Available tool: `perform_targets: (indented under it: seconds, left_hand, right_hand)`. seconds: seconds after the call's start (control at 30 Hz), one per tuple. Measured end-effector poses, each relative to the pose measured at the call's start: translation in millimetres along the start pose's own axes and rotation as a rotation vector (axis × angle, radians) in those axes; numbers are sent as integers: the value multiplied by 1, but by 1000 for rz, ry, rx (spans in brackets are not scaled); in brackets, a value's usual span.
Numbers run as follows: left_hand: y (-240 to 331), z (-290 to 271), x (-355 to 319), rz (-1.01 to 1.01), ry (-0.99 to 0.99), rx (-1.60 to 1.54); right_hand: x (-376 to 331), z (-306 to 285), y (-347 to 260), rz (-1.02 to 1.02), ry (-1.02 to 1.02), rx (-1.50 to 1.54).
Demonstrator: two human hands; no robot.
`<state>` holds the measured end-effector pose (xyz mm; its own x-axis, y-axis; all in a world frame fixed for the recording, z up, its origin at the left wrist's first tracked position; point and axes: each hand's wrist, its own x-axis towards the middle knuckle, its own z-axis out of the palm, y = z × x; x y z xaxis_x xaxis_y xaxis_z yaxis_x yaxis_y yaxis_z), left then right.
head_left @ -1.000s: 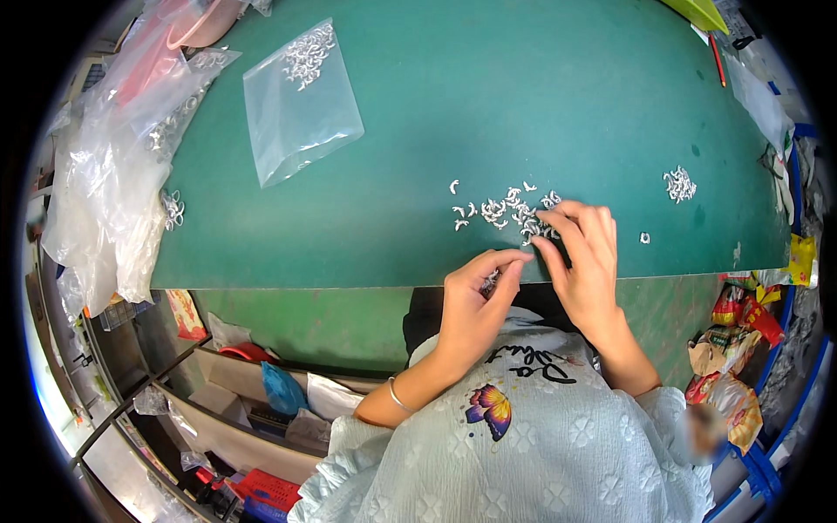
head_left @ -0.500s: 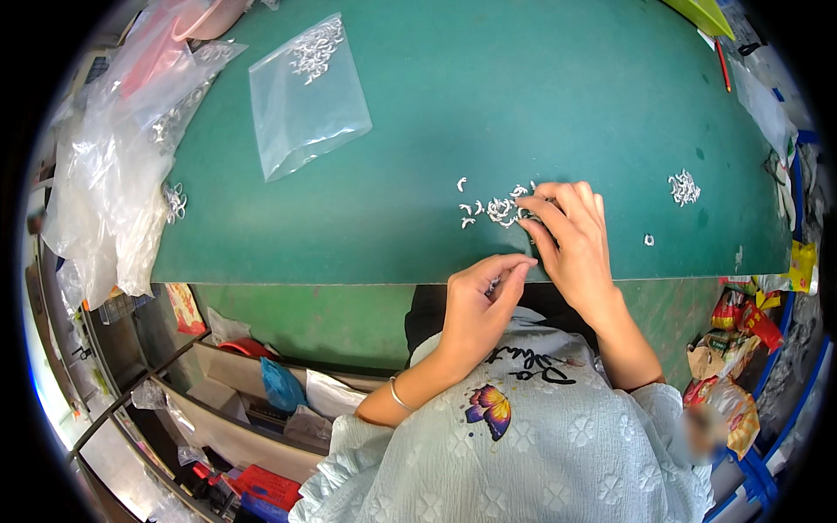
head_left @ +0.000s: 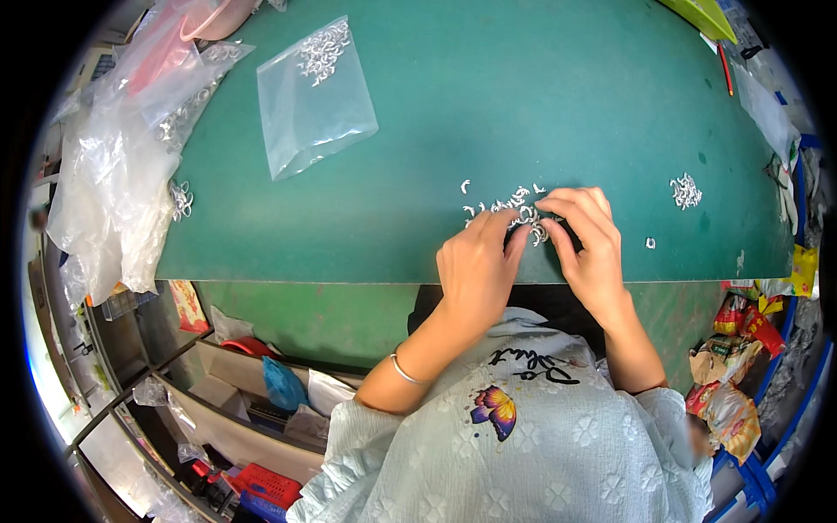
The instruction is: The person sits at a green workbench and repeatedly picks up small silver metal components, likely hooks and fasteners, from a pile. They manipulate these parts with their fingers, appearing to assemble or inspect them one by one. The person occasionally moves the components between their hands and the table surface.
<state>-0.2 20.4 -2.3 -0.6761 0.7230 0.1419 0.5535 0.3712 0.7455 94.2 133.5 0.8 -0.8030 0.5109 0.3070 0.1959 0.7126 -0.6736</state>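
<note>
A loose pile of small curved silver-white pieces [head_left: 523, 213] lies near the front edge of the green table, with a few strays to its left. My left hand [head_left: 475, 266] reaches in from the pile's near left side, thumb and forefinger apart at the pieces; its other fingers are hidden behind the back of the hand. Across from it, my right hand [head_left: 593, 248] is curved with thumb and fingers apart, their tips at the pile's right side. Several pieces show between the two hands.
A smaller heap of similar pieces [head_left: 685, 191] sits on the right, a single piece [head_left: 650, 243] nearer. A clear bag [head_left: 318, 122] holding pieces lies at the back left. Crumpled plastic bags [head_left: 113, 192] cover the left edge beside a few rings [head_left: 181, 201]. A red pencil [head_left: 725, 70] lies far right.
My left hand has moved forward from the table's edge to the pile, and its pinched thumb and forefinger have parted. My right hand has shifted slightly right, its fingers still curved.
</note>
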Motion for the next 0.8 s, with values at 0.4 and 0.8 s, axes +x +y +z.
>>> perform_targets:
  seconds: [0.4, 0.8]
  left_hand:
    - [6, 3, 6, -34, 37, -187]
    - [20, -4, -2, -107, 27, -430]
  right_hand:
    - [-5, -9, 0, 78, 53, 105]
    - [-6, -37, 6, 62, 121, 73]
